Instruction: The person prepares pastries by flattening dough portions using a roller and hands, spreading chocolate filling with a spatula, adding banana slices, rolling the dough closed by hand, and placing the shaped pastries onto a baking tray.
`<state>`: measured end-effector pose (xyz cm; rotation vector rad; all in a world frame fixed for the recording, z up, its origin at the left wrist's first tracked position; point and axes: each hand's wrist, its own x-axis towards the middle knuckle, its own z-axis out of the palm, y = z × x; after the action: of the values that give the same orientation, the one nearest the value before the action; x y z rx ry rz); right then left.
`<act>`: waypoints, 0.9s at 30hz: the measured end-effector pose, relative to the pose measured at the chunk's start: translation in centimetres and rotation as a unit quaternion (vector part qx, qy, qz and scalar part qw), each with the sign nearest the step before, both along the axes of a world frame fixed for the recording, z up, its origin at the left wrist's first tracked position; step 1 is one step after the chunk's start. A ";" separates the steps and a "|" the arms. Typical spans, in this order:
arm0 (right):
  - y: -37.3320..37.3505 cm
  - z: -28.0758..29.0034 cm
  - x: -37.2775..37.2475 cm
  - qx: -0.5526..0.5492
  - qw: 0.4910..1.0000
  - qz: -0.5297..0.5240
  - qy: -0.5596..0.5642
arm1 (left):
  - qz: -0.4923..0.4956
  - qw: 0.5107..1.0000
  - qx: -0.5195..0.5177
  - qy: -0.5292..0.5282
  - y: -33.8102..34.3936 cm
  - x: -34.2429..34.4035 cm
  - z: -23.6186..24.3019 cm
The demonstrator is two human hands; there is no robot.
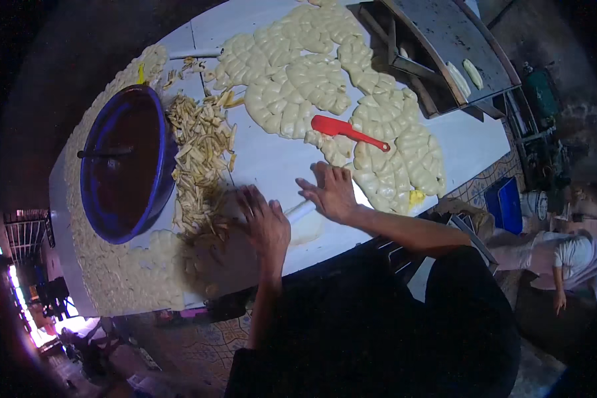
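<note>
My left hand (266,222) lies palm down over the near part of the white table (259,166), fingers stretched and spread. Opposite it, my right hand (333,194) is also palm down with fingers apart. A pale rod like a rolling pin (301,211) runs between the two hands, its ends hidden beneath them. Just below the rod a thin flat sheet of dough (305,230) shows on the table. Beyond my right hand lie many joined pale dough pieces (302,89), with a red scraper (351,131) resting on them.
Left of my hands is a heap of pale cut strips (202,152), beside a blue tub (160,169) of brown contents with a dark handle sticking out. More dough (129,275) covers the table's left side. A wooden rack (444,46) stands far right. Another person (574,262) is at right.
</note>
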<state>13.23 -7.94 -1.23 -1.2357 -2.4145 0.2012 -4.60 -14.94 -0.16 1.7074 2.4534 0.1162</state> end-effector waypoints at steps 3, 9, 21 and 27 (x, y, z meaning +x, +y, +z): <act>2.9 0.1 -0.2 -0.012 0.999 -0.027 -0.032 | 0.007 0.990 0.136 0.024 5.7 -1.5 -1.7; 6.2 1.4 -1.2 -0.045 0.995 -0.076 0.039 | 0.057 0.961 0.244 0.115 9.4 -5.1 -0.5; 16.1 2.9 6.0 -0.165 0.984 -0.036 0.048 | -0.099 0.972 0.184 -0.112 1.1 -4.9 0.9; 12.2 18.0 -10.8 -0.346 0.901 0.168 0.202 | -0.064 0.969 0.190 -0.146 -4.7 -5.0 -1.2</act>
<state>2.45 4.29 16.80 -0.8732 -2.2094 1.3711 -9.55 -19.60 -1.39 1.8249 2.1964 0.8083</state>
